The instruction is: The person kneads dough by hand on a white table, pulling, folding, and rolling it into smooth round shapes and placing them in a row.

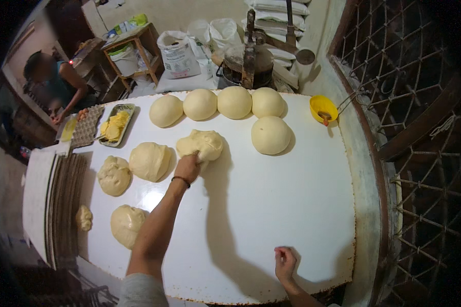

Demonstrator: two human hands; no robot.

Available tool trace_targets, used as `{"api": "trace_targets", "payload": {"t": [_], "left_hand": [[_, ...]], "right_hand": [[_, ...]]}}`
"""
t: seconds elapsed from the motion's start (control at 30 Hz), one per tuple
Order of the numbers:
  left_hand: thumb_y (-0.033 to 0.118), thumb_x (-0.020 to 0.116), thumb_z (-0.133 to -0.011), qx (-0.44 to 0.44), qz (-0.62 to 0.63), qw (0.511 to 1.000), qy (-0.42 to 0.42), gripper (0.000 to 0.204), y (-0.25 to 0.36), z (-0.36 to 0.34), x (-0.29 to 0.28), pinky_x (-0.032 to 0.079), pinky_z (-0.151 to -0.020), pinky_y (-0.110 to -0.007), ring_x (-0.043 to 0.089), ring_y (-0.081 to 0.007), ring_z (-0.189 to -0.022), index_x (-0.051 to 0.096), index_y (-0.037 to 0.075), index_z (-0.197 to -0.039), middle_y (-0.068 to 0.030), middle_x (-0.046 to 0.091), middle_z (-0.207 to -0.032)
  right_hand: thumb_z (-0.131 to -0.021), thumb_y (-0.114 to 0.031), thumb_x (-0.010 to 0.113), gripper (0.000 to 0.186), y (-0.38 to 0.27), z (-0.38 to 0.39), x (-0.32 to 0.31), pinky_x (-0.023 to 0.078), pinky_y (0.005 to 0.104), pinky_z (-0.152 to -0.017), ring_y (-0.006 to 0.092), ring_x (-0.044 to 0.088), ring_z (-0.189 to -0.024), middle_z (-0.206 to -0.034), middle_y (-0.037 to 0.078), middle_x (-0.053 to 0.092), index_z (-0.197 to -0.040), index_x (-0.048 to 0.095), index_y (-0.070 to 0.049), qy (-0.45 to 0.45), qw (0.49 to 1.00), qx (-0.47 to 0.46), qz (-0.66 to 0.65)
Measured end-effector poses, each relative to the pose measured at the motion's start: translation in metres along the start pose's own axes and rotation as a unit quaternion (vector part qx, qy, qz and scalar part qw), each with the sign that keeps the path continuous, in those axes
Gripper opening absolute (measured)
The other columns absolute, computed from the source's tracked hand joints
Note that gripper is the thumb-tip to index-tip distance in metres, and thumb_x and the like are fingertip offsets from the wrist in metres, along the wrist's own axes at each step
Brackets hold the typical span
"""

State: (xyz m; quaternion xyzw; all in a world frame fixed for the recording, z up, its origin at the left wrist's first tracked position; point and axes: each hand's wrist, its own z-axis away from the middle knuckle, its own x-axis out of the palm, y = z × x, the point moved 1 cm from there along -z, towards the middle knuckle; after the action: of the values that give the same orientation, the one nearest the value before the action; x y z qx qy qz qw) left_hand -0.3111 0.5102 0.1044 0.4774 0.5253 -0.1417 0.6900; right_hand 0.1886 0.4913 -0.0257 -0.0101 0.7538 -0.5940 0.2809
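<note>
My left hand (188, 167) grips a lumpy mound of pale dough (202, 143) near the middle of the white table (292, 204). My right hand (285, 264) is over the lower right of the table, its fingers curled with nothing visible in them. Left of my left hand lie two rough dough balls (149, 161) (113, 175), with another (124, 225) beside my forearm and a small scrap (84, 217) farther left. Several smooth dough balls (234, 102) line the back, and one more (270, 134) sits at their right front.
A stack of boards (51, 204) stands at the left, near a tray of yellow fat (115, 125) and egg cartons (87, 128). A yellow bowl (322, 105) sits at the back right. A co-worker (69, 87) bends at the far left. Sacks (176, 53) and a metal grille (425, 189) border the table.
</note>
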Motion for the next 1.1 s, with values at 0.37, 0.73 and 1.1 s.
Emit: {"api": "trace_targets", "payload": {"t": [0.37,0.73,1.1], "left_hand": [[0.042,0.076,-0.091,0.134,0.164,0.937,-0.277,0.053,0.111,0.262,-0.118,0.056,-0.089,-0.046,0.07,-0.042,-0.096,0.069,-0.003,-0.119,-0.0287,0.07,-0.102],[0.026,0.099,-0.076,0.459,0.364,0.811,-0.006,0.07,0.184,0.326,-0.25,0.051,-0.111,-0.042,0.069,-0.0226,-0.125,0.068,0.003,-0.134,-0.011,0.076,-0.128],[0.037,0.09,-0.083,0.196,0.08,0.904,-0.371,0.079,0.029,0.497,0.003,0.011,-0.132,-0.065,0.023,-0.0313,-0.165,0.057,0.022,-0.154,-0.0058,0.045,-0.169]], "right_hand": [[-0.088,-0.027,0.088,0.075,-0.253,-0.046,0.046,0.056,0.0432,-0.1,0.032,0.072,-0.115,-0.125,0.016,0.076,-0.151,0.054,-0.005,-0.413,0.908,0.018,-0.064],[-0.086,-0.005,0.09,0.053,-0.469,0.043,-0.105,0.06,0.0327,-0.099,0.017,0.07,-0.116,-0.132,0.012,0.071,-0.132,0.065,0.002,-0.04,0.872,-0.478,-0.097],[-0.089,-0.028,0.083,0.063,-0.239,0.206,-0.022,0.051,0.0427,-0.115,0.0378,0.067,-0.131,-0.144,0.017,0.069,-0.148,0.065,-0.017,-0.427,0.865,0.107,0.24]]}}
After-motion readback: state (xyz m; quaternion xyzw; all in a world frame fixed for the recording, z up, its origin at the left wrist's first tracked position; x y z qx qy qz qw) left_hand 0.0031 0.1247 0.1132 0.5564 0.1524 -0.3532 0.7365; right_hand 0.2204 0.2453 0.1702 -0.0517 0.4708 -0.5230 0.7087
